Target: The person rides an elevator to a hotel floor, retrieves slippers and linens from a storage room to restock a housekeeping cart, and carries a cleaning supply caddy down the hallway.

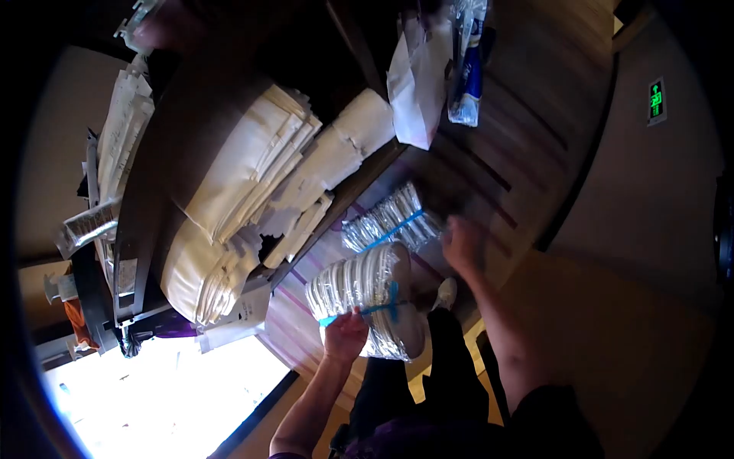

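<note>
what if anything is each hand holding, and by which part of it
The left hand holds the nearer plastic-wrapped bundle by its blue strap. The right hand is blurred beside the farther bundle; whether it holds anything cannot be told.

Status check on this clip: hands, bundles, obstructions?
Left hand holding nearer bundle at its blue strap. Right hand beside farther bundle, contact unclear. Nothing visibly blocking either hand.
</note>
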`<state>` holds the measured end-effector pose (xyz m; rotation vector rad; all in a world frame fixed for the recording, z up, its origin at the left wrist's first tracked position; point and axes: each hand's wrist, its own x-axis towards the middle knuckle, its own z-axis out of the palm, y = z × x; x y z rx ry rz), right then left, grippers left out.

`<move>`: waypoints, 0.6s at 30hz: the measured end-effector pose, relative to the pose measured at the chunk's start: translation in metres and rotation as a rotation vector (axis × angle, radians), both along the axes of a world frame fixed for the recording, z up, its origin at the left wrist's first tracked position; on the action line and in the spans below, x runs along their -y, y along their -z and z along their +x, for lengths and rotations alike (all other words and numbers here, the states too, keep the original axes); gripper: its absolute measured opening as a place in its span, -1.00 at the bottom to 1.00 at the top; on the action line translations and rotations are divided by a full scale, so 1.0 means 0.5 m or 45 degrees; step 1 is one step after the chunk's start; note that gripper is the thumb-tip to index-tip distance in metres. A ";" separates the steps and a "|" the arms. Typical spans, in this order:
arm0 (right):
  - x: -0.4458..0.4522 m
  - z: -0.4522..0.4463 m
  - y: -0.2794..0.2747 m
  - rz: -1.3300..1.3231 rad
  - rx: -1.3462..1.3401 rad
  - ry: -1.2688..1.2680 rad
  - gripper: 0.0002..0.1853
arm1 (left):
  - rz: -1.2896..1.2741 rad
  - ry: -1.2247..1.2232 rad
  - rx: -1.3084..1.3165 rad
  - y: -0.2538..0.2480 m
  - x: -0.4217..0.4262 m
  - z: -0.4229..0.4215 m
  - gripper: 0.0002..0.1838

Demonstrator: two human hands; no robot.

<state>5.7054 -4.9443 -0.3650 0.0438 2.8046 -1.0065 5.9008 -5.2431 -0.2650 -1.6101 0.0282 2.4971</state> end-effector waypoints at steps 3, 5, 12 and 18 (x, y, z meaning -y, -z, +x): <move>0.009 0.132 0.038 -0.325 0.312 -0.200 -0.59 | -0.073 0.007 0.032 0.010 -0.027 -0.036 -0.75; 0.006 0.186 0.012 -0.637 0.615 -0.181 -0.66 | 0.012 -0.095 0.073 0.048 -0.033 -0.051 -0.75; 0.039 0.320 -0.035 -1.066 0.749 0.327 -0.50 | -0.066 -0.143 0.144 0.184 -0.058 -0.100 -0.82; -0.035 0.353 -0.015 -0.824 0.740 0.380 -0.54 | -0.212 -0.247 0.052 0.215 -0.107 -0.223 -0.90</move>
